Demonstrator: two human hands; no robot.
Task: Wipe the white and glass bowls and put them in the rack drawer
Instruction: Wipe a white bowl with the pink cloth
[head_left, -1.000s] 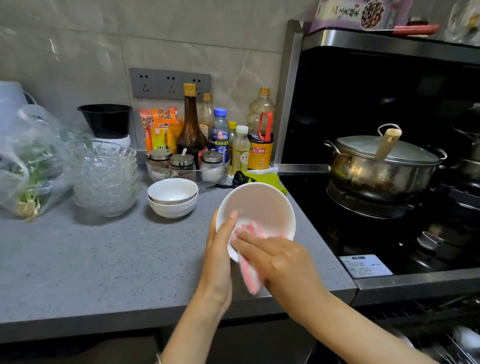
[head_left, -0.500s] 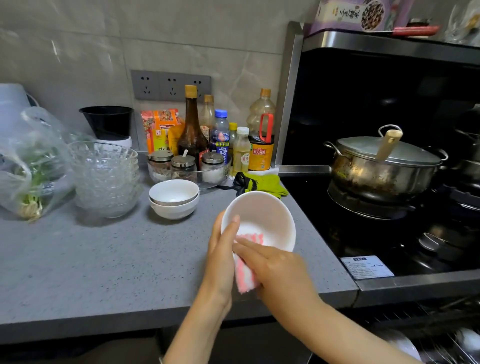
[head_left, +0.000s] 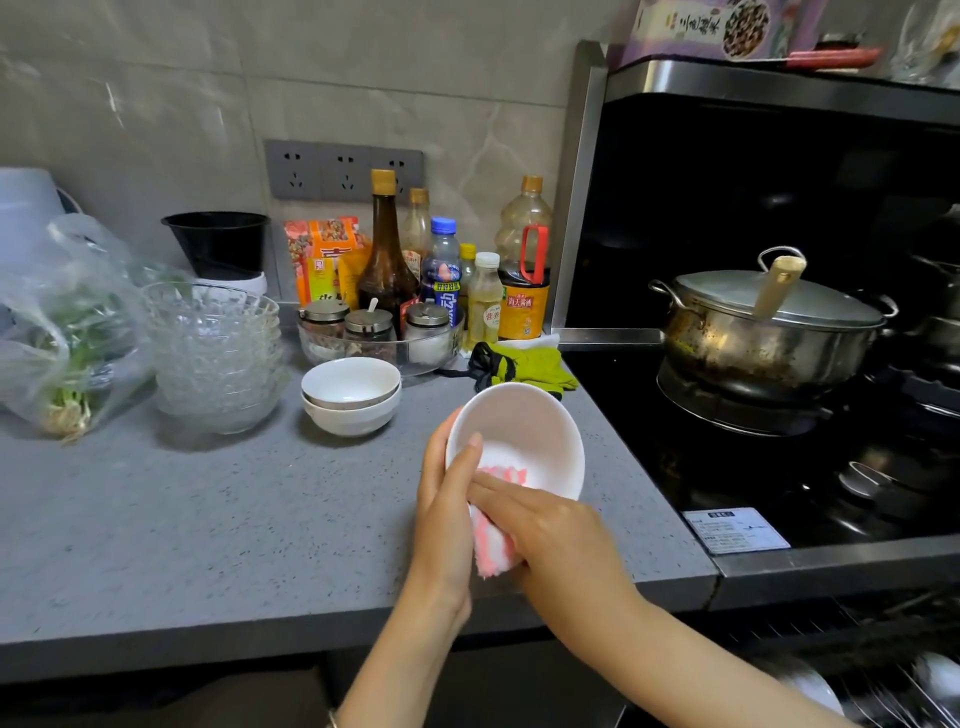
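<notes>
Gripping white bowl (head_left: 524, 436), left hand (head_left: 447, 499) curls round its left rim, bowl tilted above near worktop (head_left: 208, 519) edge; right hand (head_left: 550, 530) pinches pink cloth (head_left: 491, 551) over near rim. Risk: hard wiping twists bowl loose, drops past edge.

Glass bowls (head_left: 215, 358) left of nested bowls (head_left: 350, 397), jars (head_left: 369, 325) behind them, pot (head_left: 769, 343) on stove (head_left: 727, 467) at right

The round ceramic bowl (head_left: 519, 431) is plain white. Inside it, the fabric cloth (head_left: 491, 548) is pink-and-white striped. Behind it, the crumpled gloves (head_left: 535, 366) are yellow-green and black. Beneath it, the stone tabletop (head_left: 208, 519) is grey, dark-speckled.
</notes>
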